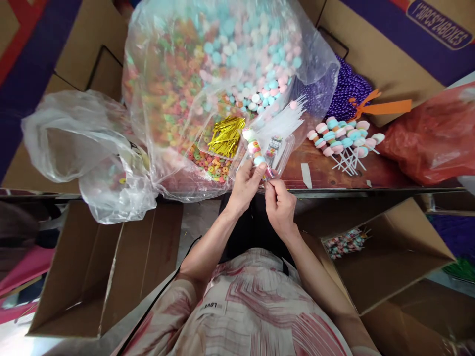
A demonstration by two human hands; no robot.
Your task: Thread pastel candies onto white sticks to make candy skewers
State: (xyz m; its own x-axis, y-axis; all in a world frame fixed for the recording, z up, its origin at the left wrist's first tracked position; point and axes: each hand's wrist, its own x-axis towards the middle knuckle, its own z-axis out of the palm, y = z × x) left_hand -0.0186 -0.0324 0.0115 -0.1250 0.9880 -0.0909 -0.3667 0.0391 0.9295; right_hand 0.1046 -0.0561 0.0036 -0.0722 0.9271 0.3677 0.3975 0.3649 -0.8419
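A candy skewer (254, 146), with pastel and fruit-coloured candies stacked in a row and what looks like clear wrapping, stands tilted above the table edge. My left hand (245, 185) is closed around its lower part. Close beside it, my right hand (280, 203) pinches at the skewer's bottom end; what lies between those fingertips is too small to make out. Just beyond the hands is a clear tray (291, 148) with white sticks or clear sleeves (284, 121) and a printed label (273, 147). Gold twist ties (226, 136) fill another clear container to its left.
A large clear bag (163, 99) of ring candies and pastel candies covers the table's back. Finished-looking candy sticks (345, 138) lie at right, near purple beads (349, 89) and a red bag (434, 133). Open cardboard boxes (144, 267) flank me below; the right box (401, 267) holds candy sticks.
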